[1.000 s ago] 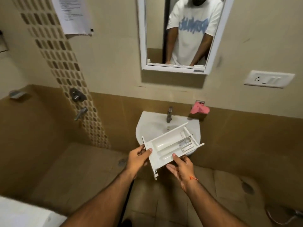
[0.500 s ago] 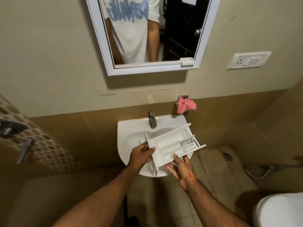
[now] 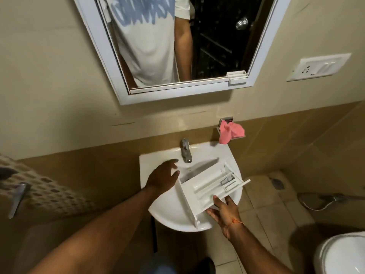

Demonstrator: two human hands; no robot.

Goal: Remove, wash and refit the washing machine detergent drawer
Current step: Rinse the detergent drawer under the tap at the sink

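The white plastic compartmented detergent drawer (image 3: 209, 186) is hanging over the white ceramic basin (image 3: 169, 212); the right hand (image 3: 224, 209) is pinching its near edge, fingers partly hidden beneath; the left hand (image 3: 163, 177), grip spread, is reaching toward the chrome tap (image 3: 185, 150).

The drawer (image 3: 209, 187) is white all over, with a small grey bit inside. The sink (image 3: 167, 212) is white too, and the tap (image 3: 185, 151) is shiny silver. A pink cloth (image 3: 230, 131) hangs on the wall. The top of the wall (image 3: 49, 66) is cream and the lower part is brown. On the far left is a strip of tiles (image 3: 45, 192) with small brown squares on cream. The mirror frame (image 3: 102, 56) is white. In the mirror, the shirt (image 3: 146, 36) is white with blue writing. The switch plate (image 3: 318, 67) is white. The right hand (image 3: 223, 212) has an orange thread (image 3: 235, 222) on its wrist. The floor tiles (image 3: 266, 212) are beige.
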